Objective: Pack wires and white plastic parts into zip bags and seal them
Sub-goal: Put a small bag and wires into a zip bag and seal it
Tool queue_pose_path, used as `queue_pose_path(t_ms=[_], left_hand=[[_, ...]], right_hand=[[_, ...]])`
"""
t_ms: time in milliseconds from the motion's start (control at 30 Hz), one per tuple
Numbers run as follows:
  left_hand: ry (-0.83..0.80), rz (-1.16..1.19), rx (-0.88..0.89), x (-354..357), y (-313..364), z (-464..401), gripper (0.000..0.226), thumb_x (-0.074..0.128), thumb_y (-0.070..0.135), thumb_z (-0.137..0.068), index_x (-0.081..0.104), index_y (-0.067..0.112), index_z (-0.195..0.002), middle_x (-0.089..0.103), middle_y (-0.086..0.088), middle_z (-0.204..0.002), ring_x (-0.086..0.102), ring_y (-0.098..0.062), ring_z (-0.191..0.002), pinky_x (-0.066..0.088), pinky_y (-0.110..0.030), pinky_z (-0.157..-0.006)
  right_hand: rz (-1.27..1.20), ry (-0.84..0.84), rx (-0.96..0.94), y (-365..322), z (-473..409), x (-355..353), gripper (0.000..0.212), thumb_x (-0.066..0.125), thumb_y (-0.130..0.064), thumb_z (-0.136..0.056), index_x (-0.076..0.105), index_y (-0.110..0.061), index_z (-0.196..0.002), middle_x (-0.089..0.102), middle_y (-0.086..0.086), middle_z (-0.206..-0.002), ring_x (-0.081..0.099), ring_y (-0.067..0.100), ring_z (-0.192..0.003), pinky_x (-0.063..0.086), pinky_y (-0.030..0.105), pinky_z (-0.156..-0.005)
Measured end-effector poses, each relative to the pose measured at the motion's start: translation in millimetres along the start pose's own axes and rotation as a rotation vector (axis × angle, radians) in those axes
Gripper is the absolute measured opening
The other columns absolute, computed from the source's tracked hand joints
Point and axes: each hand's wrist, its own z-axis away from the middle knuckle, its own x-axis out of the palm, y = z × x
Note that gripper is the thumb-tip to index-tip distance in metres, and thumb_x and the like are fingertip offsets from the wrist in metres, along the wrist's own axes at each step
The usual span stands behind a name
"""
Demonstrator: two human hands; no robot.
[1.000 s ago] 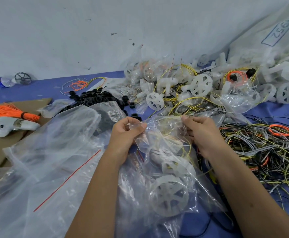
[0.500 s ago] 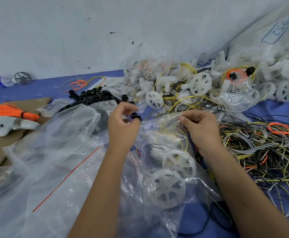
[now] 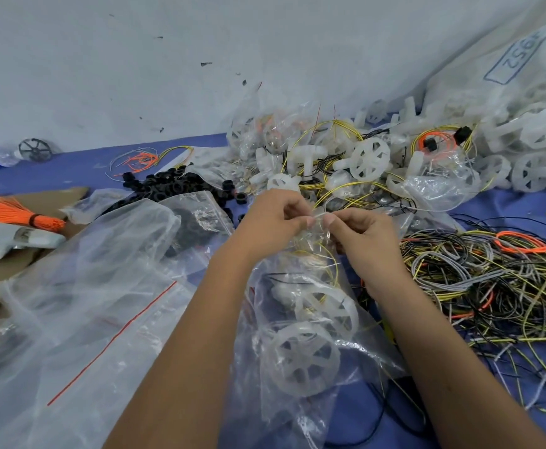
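A clear zip bag (image 3: 300, 380) hangs between my hands in the middle of the view. Inside it are two white spoked plastic wheels (image 3: 304, 359) and some yellow and black wire. My left hand (image 3: 273, 220) and my right hand (image 3: 362, 236) pinch the bag's top edge, fingertips nearly touching. A tangle of yellow, black, grey and orange wires (image 3: 492, 280) lies to the right. More white plastic parts and filled bags (image 3: 346, 163) are heaped behind my hands.
Empty zip bags with a red strip (image 3: 96, 303) are piled at the left. Black rings (image 3: 168, 186) lie beyond them. An orange wire bundle (image 3: 12, 212) and a white controller (image 3: 9, 241) rest on cardboard at far left. A big sack of white parts (image 3: 530, 102) fills the right corner.
My hands have come together at the bag's top edge; a second ago they were spread apart along the opening. The bag now hangs gathered at the top.
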Motion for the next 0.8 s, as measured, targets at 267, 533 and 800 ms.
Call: queue_pose_path(t_ms=[267,533,800], left_hand=[[-0.094,0.035,-0.007,-3.3,-5.9,-7.2,0.005,0.075,0.009,-0.092,0.075,0.011,-0.088,0.073,-0.003,-0.078,0.068,-0.015,-0.072,0.06,-0.043,-0.081],[-0.066,0.007,0.034,1.3,-9.5,-7.3,0.004,0.076,0.011,-0.091,0.077,0.013,-0.088,0.073,0.003,-0.076,0.068,-0.013,-0.072,0.06,-0.038,-0.077],[-0.054,0.048,0.035,2.9,-11.6,-1.7,0.004,0.074,0.006,-0.092,0.073,0.005,-0.088,0.068,-0.003,-0.075,0.064,-0.018,-0.07,0.058,-0.048,-0.079]], right_hand=[[0.047,0.049,-0.03,0.4,-1.6,3.6,0.01,0.075,-0.017,-0.091,0.077,-0.024,-0.085,0.076,-0.001,-0.078,0.067,0.005,-0.067,0.052,0.016,-0.058],[0.055,0.036,-0.082,3.4,-2.6,6.6,0.011,0.074,-0.017,-0.092,0.076,-0.021,-0.081,0.074,0.009,-0.08,0.063,0.012,-0.07,0.052,0.027,-0.066],[0.152,0.028,-0.13,7.9,-2.9,10.1,0.013,0.07,-0.02,-0.095,0.073,-0.019,-0.083,0.072,0.005,-0.077,0.06,0.009,-0.068,0.049,0.028,-0.065]])
